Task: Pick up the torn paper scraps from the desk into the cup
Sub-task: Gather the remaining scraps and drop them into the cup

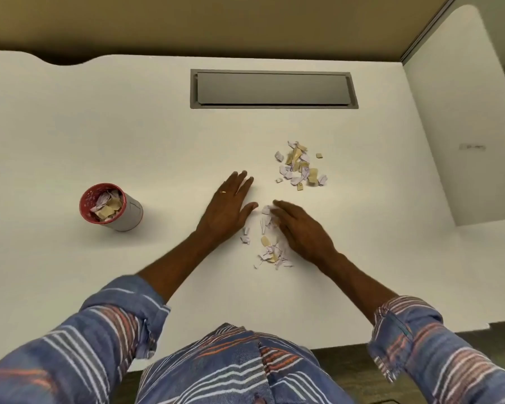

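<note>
Cup (111,207) 1 | scrap piles (299,164) 2 | left grip (228,211) flat | right grip (301,231) flat, touching one

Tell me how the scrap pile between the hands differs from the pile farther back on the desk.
The near pile lies between the left hand and right hand, the right hand touching it; the far pile lies untouched beyond both hands. The near pile is strung out toward the person; the far pile is more compact. Both mix white and tan torn paper.

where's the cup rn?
Head view: the cup stands upright on the left of the desk, apart from the left hand, which lies to its right.
</note>
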Tool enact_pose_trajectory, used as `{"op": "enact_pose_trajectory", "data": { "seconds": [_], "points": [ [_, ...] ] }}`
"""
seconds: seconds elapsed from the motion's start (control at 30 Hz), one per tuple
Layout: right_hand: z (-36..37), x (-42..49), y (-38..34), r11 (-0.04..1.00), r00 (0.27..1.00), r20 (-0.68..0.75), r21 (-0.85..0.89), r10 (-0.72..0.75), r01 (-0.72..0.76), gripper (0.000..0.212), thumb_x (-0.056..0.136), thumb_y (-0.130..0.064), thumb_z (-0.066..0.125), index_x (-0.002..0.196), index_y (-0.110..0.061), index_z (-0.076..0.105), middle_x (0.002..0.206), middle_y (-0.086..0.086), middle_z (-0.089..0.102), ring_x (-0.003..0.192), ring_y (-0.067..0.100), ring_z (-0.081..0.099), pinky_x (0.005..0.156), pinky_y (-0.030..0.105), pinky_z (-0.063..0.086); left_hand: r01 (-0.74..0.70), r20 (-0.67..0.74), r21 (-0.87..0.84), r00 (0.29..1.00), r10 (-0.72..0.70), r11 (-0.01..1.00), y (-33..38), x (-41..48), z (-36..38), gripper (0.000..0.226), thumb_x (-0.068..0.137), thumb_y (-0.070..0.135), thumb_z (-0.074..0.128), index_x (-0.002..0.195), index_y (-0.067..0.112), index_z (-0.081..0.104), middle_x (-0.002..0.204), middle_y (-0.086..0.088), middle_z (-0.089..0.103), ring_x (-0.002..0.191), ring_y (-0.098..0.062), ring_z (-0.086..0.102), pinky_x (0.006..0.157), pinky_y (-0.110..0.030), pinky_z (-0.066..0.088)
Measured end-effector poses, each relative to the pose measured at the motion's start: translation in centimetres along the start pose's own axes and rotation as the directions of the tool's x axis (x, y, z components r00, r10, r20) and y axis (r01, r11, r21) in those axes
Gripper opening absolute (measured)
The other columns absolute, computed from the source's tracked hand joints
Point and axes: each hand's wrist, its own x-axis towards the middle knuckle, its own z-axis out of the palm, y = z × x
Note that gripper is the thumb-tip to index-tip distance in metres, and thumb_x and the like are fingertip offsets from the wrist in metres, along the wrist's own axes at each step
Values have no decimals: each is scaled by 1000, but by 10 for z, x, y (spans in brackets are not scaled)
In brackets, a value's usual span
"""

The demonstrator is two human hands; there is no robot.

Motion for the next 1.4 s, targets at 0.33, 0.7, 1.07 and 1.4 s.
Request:
{"op": "enact_pose_trajectory", "data": {
  "seconds": [0.33,0.7,1.07,1.4],
  "points": [
    [7,10,7,999,996,81,-38,-23,27,47,107,-29,38,148,-8,42,158,9,37,149,25,29,120,40,30,-122,145,-9,982,122,992,-7,11,8,50,105,34,33,152,15,33,163,-4,20,152,-19,14,124,-37,15],
    [41,-89,-15,997,998,-58,79,-2,6,57,101,-43,52,150,-15,40,160,-1,33,150,17,27,119,43,33,-187,99,-262,971,219,947,4,-100,14,69,95,58,50,152,26,27,160,10,22,146,-10,26,119,-33,28],
    [68,-69,-59,989,985,-169,140,-12,36,32,99,-37,57,123,-16,61,136,5,51,129,23,47,111,41,38,-409,314,4,867,387,913,12,-57,12,76,92,64,43,154,23,27,165,0,10,153,-19,1,125,-38,5],
    [45,-106,-34,993,987,-149,114,54,-37,27,101,-21,53,126,-12,62,140,3,53,136,20,46,111,39,41,-259,-138,-162,962,238,952,-3,-140,11,32,87,13,70,118,9,71,132,-5,63,129,-17,55,112,-21,38]
  ]
}}
